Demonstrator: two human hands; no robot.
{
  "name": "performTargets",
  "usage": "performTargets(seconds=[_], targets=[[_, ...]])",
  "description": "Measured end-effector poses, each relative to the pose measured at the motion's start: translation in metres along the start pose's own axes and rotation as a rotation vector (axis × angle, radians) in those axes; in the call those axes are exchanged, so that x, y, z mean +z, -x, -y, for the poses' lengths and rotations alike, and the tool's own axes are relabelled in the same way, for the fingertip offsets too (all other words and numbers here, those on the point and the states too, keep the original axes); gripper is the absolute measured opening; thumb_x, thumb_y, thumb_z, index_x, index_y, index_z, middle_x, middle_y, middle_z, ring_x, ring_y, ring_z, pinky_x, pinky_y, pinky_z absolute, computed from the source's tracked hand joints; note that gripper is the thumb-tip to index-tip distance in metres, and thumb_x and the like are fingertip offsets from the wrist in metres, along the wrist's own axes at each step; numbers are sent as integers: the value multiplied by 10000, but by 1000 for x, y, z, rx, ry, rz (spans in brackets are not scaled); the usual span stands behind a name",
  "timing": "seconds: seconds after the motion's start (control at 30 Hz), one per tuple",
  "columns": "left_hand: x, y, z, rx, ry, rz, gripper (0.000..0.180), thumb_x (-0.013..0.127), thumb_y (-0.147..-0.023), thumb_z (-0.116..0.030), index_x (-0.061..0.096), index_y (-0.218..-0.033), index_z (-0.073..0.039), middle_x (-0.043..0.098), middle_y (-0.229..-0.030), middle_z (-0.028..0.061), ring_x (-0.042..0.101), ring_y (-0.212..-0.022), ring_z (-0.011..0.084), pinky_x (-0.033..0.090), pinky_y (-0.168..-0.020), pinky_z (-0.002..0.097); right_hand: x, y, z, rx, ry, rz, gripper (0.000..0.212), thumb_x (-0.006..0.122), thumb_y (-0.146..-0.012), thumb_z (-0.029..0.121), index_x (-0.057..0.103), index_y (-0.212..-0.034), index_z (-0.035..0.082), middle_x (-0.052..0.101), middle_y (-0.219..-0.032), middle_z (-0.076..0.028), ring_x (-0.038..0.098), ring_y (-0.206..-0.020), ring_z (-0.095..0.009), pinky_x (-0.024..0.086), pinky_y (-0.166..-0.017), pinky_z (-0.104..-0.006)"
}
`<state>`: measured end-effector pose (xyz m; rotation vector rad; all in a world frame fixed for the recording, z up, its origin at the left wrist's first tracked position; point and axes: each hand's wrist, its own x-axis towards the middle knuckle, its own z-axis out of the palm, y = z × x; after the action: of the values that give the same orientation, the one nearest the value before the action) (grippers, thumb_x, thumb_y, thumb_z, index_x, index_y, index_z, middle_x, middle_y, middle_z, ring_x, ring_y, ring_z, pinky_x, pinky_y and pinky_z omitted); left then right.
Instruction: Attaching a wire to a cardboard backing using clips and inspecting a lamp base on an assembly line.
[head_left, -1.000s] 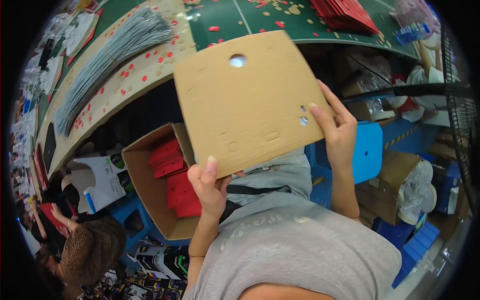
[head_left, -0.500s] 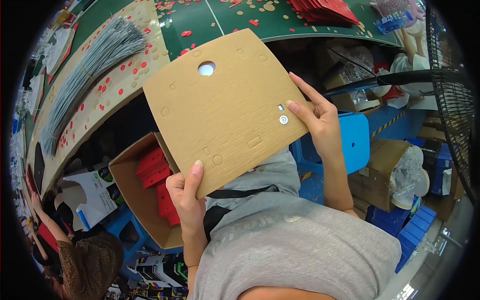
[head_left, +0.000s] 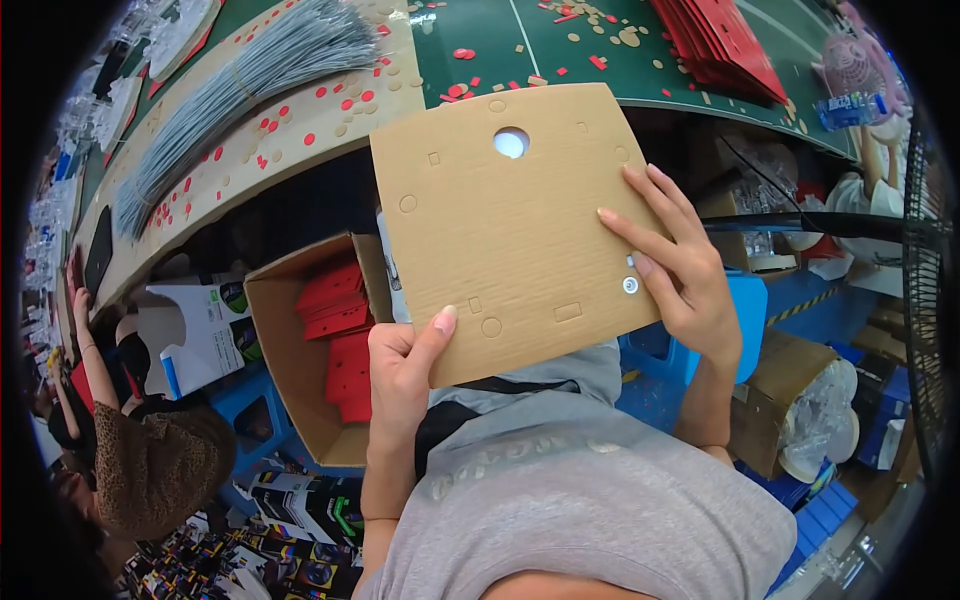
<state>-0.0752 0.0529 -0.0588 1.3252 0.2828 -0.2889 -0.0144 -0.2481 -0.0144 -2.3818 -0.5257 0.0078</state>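
A tan cardboard panel (head_left: 510,240), with one round hole near its far edge and several cut outlines of circles and rectangles, is held up in front of my grey shirt. My left hand (head_left: 405,375) pinches its near left corner, thumb on the face and the other fingers mostly hidden beneath. Spread over the right edge, my right hand (head_left: 690,275) has its fingers and thumb on or just above the panel's face. Whether they touch it I cannot tell. By the right thumb, a small rectangular hole and a pale round piece (head_left: 630,285) show in the panel.
Red panels (head_left: 350,370) fill a cardboard box (head_left: 290,400) at left. The table (head_left: 450,40) beyond carries a grey wire bundle (head_left: 240,90), scattered cut-out bits and stacked red panels (head_left: 720,50). Blue stool (head_left: 745,320) and black fan (head_left: 925,260) stand right; another person (head_left: 160,460) sits left.
The panel has shifted right and turned a little, now more level. My right fingers have come from behind the edge onto the face side; my left hand keeps its corner.
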Motion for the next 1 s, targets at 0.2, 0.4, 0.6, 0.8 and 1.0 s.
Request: performTargets(seconds=[0.2, 0.4, 0.6, 0.8, 1.0], targets=[[18, -2, -12, -10, 11, -50, 345, 673, -965, -178, 731, -735, 73, 654, -611, 20, 493, -525, 17, 304, -477, 216, 1, -7, 3, -45, 93, 50, 494, 627, -816, 70, 709, -1303, 93, 461, -1558, -197, 357, -1485, -407, 319, -1188, -474], [-2, -8, -16, -112, 1, 92, 274, 708, -939, -168, 760, -857, 89, 732, -727, 82, 618, -611, 58, 440, -548, 204, -11, -11, -1, -81, 116, 99, 493, 702, -769, 97, 738, -1261, 115, 489, -1534, -202, 384, -1464, -421, 333, -1179, -486], [0, -16, -32, 125, -380, -57, 335, 759, -868, -116, 698, -1131, 82, 658, -1218, 211, 667, -988, 190, 519, -828, 318, -7, -14, -1, -105, 138, 65, 464, 726, -765, 79, 762, -1223, 142, 532, -1501, -186, 427, -1437, -416, 351, -1163, -482], [12, -39, -44, 526, -974, -40, 564, 706, -855, -86, 605, -1410, -79, 351, -1619, 214, 369, -1479, 400, 281, -1197, 485, -16, -25, -5, -174, 266, 126, 476, 781, -743, 143, 769, -1217, 181, 538, -1499, -174, 434, -1431, -413, 352, -1156, -490], [12, -38, -51, 512, -1249, 15, 566, 693, -879, -201, 606, -1438, -190, 328, -1623, 210, 291, -1490, 474, 209, -1166, 664, 4, -54, -16, -139, 116, 33, 517, 800, -734, 185, 752, -1248, 208, 495, -1519, -211, 477, -1388, -400, 353, -1142, -522]])
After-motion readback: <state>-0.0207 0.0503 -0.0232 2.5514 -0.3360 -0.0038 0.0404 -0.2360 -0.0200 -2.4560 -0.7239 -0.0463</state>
